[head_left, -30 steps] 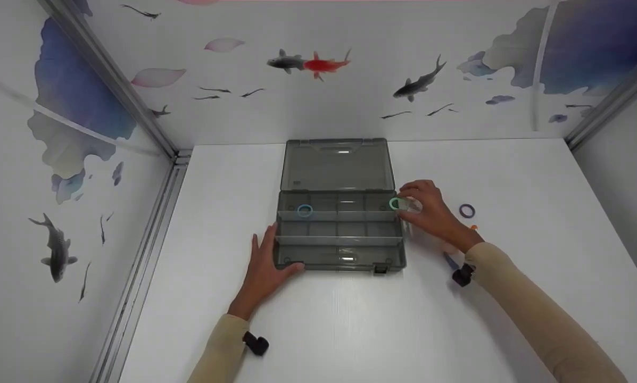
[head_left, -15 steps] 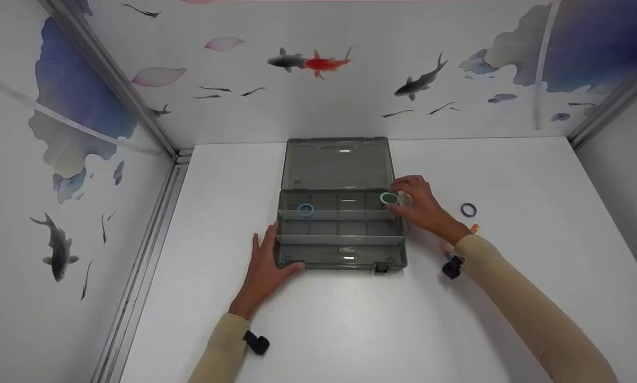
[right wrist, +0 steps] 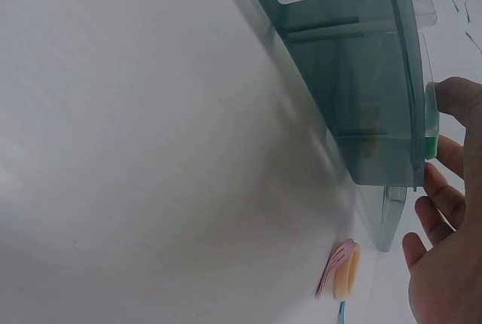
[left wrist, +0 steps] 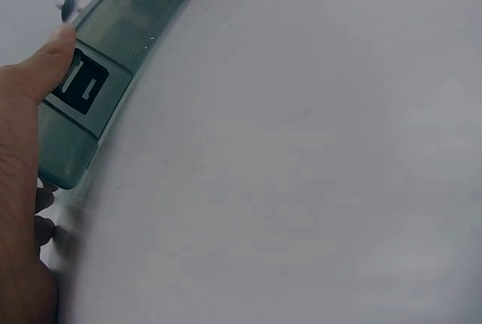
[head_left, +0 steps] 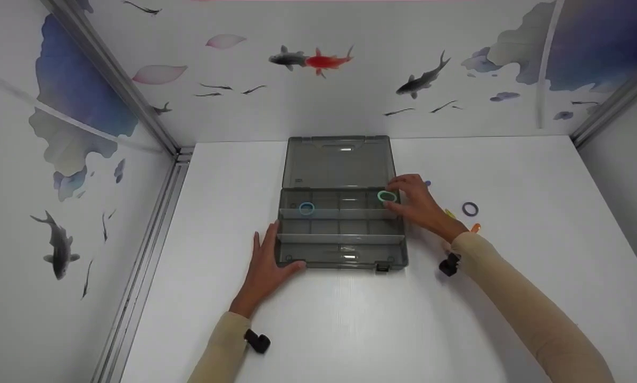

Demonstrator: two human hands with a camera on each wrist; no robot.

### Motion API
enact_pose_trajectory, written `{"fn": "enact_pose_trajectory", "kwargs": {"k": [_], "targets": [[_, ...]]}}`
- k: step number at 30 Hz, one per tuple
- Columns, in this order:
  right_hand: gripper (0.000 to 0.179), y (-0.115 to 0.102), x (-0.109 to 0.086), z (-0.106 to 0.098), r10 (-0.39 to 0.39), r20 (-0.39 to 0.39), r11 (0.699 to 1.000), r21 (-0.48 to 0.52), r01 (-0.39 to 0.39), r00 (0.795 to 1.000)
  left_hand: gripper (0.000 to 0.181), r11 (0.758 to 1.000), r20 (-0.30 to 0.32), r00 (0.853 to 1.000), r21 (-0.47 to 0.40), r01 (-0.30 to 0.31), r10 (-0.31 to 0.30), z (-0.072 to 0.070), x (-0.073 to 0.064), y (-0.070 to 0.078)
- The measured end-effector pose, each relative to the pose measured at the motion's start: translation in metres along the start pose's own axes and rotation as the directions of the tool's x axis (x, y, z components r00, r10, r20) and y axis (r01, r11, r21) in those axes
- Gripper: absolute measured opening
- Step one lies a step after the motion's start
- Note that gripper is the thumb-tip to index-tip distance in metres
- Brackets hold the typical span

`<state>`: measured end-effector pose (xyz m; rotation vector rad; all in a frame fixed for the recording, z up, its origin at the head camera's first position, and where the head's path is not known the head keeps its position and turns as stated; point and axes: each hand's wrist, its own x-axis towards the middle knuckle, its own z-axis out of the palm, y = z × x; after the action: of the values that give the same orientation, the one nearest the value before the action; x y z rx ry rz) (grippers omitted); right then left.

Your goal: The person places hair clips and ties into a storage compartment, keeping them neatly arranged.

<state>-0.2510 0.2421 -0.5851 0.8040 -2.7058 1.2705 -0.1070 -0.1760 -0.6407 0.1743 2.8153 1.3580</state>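
A grey see-through compartment box (head_left: 345,254) lies with its lid (head_left: 339,162) folded back. My left hand (head_left: 265,268) braces its near left corner: the thumb lies on the front edge, the fingers stretch along the left side. In the left wrist view, that thumb (left wrist: 54,60) rests beside the box's dark latch. Over the back row's right end, my right hand (head_left: 416,202) pinches a green ring (head_left: 379,196) between thumb and fingers. A blue ring (head_left: 300,208) sits at the left of the back row.
Right of the box lie a purple ring (head_left: 464,209), an orange piece (head_left: 476,228) and a yellow piece (head_left: 449,213), partly behind the right arm. A blue bit (head_left: 428,183) shows beyond the right hand. Pink strands (right wrist: 337,264) appear in the right wrist view. Patterned walls enclose the table.
My right hand has carried the green ring leftward from the box's right edge to over the back row, where it now lies flatter. The left hand has stayed in place.
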Motion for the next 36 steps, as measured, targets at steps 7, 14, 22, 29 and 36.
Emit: {"fn": "enact_pose_trajectory", "kwargs": {"k": [7, 14, 22, 29, 36], "targets": [[0.032, 0.0, 0.002, -0.001, 0.008, 0.014, 1.0, 0.005, -0.008, 1.0, 0.122, 1.0, -0.008, 1.0, 0.007, -0.015, 0.015, 0.0, 0.0, 0.0], [0.034, 0.001, 0.003, 0.001, 0.03, 0.019, 1.0, -0.006, -0.03, 0.999, 0.123, 1.0, -0.006, 1.0, 0.004, -0.013, 0.013, 0.0, 0.0, -0.001], [0.035, -0.001, 0.003, 0.0, 0.039, 0.022, 0.999, 0.006, -0.039, 0.999, 0.123, 1.0, 0.001, 1.0, 0.009, 0.005, -0.005, 0.0, 0.001, -0.001], [0.039, 0.002, 0.001, 0.0, 0.011, 0.001, 1.0, 0.013, -0.011, 1.0, 0.122, 1.0, 0.007, 1.0, -0.014, 0.014, -0.014, -0.002, -0.001, 0.002], [0.037, 0.006, -0.007, -0.004, -0.004, -0.046, 1.0, 0.022, 0.005, 0.999, 0.122, 1.0, 0.014, 1.0, -0.008, 0.013, -0.013, -0.003, 0.0, 0.003]]}}
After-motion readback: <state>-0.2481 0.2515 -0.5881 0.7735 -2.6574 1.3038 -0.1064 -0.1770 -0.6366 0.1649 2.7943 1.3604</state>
